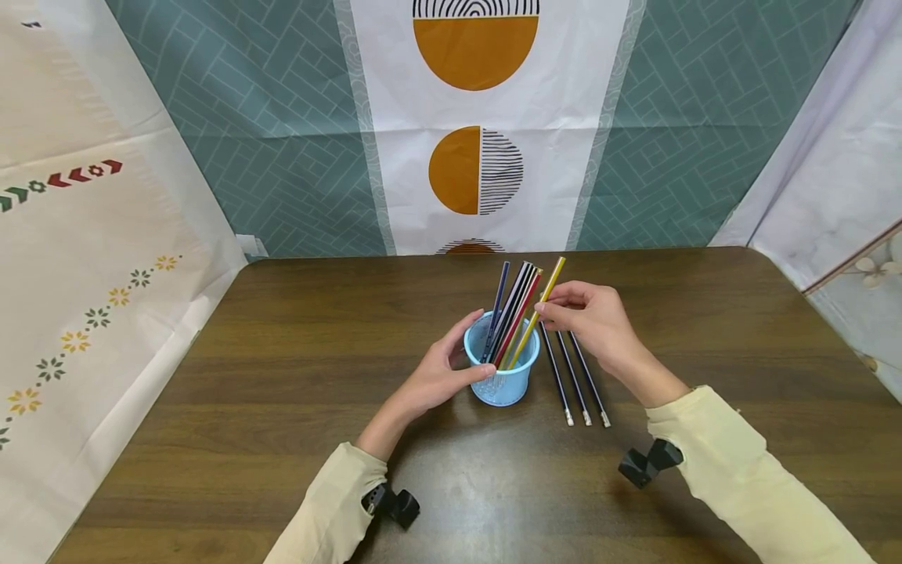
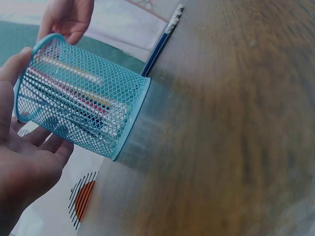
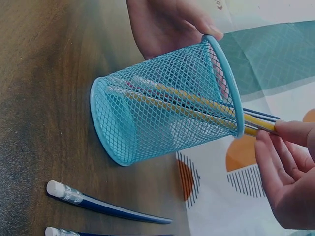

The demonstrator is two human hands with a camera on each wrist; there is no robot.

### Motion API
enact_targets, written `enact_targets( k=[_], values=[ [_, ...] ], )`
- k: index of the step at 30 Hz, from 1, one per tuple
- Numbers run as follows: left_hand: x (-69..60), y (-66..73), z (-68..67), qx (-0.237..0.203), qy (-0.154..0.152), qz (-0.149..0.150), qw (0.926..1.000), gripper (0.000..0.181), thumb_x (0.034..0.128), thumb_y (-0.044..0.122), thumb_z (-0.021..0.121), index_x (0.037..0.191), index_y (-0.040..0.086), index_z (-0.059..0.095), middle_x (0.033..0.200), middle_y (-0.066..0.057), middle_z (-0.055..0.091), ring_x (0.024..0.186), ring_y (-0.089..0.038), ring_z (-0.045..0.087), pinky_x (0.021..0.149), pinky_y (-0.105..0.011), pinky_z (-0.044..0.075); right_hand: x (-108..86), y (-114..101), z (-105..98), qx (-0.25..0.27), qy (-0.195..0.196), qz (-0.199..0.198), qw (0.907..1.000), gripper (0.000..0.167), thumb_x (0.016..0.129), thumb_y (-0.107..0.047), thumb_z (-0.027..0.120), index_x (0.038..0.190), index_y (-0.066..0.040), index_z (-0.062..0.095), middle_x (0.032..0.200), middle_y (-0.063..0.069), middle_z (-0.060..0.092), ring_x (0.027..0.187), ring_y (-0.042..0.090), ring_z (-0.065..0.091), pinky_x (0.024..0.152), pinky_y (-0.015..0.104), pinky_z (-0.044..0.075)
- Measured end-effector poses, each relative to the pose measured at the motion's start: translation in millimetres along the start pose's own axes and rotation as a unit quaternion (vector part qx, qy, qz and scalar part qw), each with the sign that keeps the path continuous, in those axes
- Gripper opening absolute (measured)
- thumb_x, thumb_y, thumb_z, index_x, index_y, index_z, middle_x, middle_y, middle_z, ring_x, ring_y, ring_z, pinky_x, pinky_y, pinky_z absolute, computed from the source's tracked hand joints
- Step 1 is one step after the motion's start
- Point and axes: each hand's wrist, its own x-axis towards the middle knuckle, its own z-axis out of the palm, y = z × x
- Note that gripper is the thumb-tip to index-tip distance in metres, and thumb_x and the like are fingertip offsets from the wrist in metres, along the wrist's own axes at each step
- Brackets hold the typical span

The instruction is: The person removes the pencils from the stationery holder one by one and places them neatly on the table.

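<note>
A light blue mesh pencil cup [image 1: 503, 389] stands upright on the table. My left hand [image 1: 442, 370] holds it near the rim, thumb on the near side and fingers round the left side. My right hand [image 1: 590, 319] pinches a yellow pencil [image 1: 553, 279] by its upper part; the pencil's lower end is inside the cup. Several other pencils lean in the cup, among them a red pencil [image 1: 519, 315] and a dark blue pencil [image 1: 499, 291]. Through the mesh in the right wrist view, yellow pencil shafts [image 3: 194, 98] show inside the cup [image 3: 142, 147].
Three dark pencils [image 1: 574, 374] with white erasers lie side by side on the brown wooden table [image 1: 338, 352], right of the cup. A patterned cloth [image 1: 282, 157] hangs behind the table's far edge. Pale cloths hang at both sides.
</note>
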Motion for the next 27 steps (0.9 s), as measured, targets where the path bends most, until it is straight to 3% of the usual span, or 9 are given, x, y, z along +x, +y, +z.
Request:
enact_targets(
  k=[3,11,22,27],
  values=[
    [-0.3,-0.6,0.2,0.004,-0.001,-0.002,1.0,0.077,0.0885,0.011,0.071,0.152,0.012,0.028,0.147,-0.013,0.039,0.129,-0.027,0.044,0.104,-0.044,0.037,-0.5,1,-1,0.022,-0.004,-0.005,0.9997,0.024,0.088,0.001,0.067,0.105,0.017,0.059,0.088,0.01,0.066,0.075,0.01,0.067,0.071,0.029,0.056],
    [-0.5,1.6,0.2,0.003,0.001,-0.007,1.0,0.076,0.089,0.01,0.07,0.153,0.016,0.028,0.148,-0.013,0.038,0.13,-0.028,0.043,0.105,-0.045,0.036,-0.9,-4,1,0.008,-0.002,-0.053,0.9986,0.023,0.091,-0.001,0.064,0.108,0.014,0.058,0.094,0.014,0.062,0.079,0.011,0.065,0.073,0.029,0.056],
    [0.2,0.0,-0.6,-0.005,0.001,0.002,1.0,0.077,0.0874,0.006,0.071,0.152,0.015,0.03,0.146,-0.014,0.04,0.129,-0.028,0.044,0.106,-0.043,0.035,1.5,-20,-2,0.027,0.018,-0.108,0.9936,0.018,0.093,0.009,0.056,0.109,0.016,0.054,0.093,0.008,0.061,0.08,0.009,0.063,0.073,0.029,0.056],
    [-0.2,0.6,-0.2,-0.001,0.001,-0.001,1.0,0.077,0.0878,0.007,0.07,0.152,0.015,0.029,0.147,-0.014,0.039,0.13,-0.027,0.043,0.106,-0.043,0.035,1.8,-30,-6,0.011,0.022,-0.126,0.9917,0.017,0.093,0.009,0.057,0.107,0.016,0.054,0.092,0.009,0.061,0.077,0.008,0.063,0.072,0.027,0.056]
  ],
)
